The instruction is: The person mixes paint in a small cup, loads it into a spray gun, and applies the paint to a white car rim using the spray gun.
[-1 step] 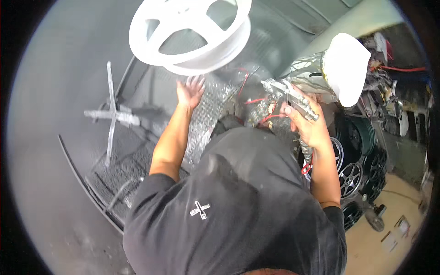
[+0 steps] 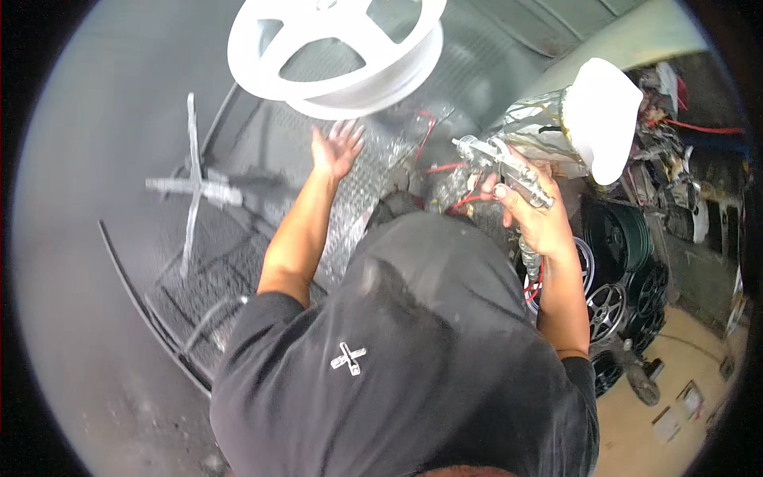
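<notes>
Gripping one spray gun (image 2: 509,171), one white wheel (image 2: 338,52)

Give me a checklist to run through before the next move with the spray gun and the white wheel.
1. Right hand grips the spray gun: ok.
2. Left hand is open, fingers spread, just under the white wheel; touching it or not: cannot tell.
3. Wheel sits raised above the metal grate floor; what holds it: cannot tell.
4. Gun's white cup is in place on the gun: ok.
5. Red hose runs down along the right forearm; snagged or free: cannot tell.
</notes>
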`<state>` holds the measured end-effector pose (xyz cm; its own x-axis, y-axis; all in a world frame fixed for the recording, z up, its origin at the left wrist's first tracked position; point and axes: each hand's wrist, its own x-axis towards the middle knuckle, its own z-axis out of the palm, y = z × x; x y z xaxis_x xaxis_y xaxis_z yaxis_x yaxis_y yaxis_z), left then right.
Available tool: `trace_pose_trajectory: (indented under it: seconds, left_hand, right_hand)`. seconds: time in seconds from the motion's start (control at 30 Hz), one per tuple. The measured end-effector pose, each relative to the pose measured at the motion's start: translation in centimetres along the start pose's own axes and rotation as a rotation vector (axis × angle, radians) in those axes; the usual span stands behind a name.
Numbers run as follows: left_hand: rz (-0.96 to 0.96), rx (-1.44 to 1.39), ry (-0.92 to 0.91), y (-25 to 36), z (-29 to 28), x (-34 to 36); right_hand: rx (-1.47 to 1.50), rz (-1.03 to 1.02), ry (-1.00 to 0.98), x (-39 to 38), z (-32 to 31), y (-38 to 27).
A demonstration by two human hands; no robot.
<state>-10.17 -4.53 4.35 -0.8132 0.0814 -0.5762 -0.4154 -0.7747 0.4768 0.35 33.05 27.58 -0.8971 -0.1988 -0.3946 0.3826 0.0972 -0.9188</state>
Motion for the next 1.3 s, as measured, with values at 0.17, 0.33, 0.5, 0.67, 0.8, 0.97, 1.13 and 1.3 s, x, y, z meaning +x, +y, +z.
trace_pose_trajectory:
  seconds: [0.17, 0.33, 0.5, 0.67, 0.8, 0.97, 1.13, 1.3]
  left_hand:
    - [-0.128, -0.170, -0.180, -3.0, 1.5, -1.9]
    - [-0.127, -0.174, -0.298, -3.4, 3.3, -1.9]
    - [-0.273, 0.508, -0.201, -8.9, 3.5, -3.9]
    - [0.117, 1.160, -0.587, -15.2, 3.6, -5.6]
    - [0.017, 1.322, -0.392, -12.0, 10.3, -10.9]
    - [0.003, 0.589, -0.248, -14.3, 9.1, -10.7]
    - [-0.090, 0.934, -0.101, -16.6, 9.4, -8.7]
    - [-0.190, 1.315, -0.118, -18.1, 11.1, -8.3]
  right_hand:
    - [0.042, -0.078, -0.157, 0.0, 1.7, 2.1]
    - [0.013, -0.070, -0.153, 0.8, 2.3, 1.5]
    - [-0.033, 0.039, -0.265, -0.4, 1.9, 0.1]
    - [-0.288, -0.299, -0.334, 1.6, 2.3, 0.8]
    - [-0.119, -0.005, -0.313, 1.4, 1.7, -1.6]
    - [-0.232, 0.020, -0.199, 2.0, -0.4, 3.8]
    - [-0.393, -0.047, -0.230, 4.2, -2.2, 13.6]
    - [-0.403, -0.112, -0.232, 3.7, -3.1, 19.2]
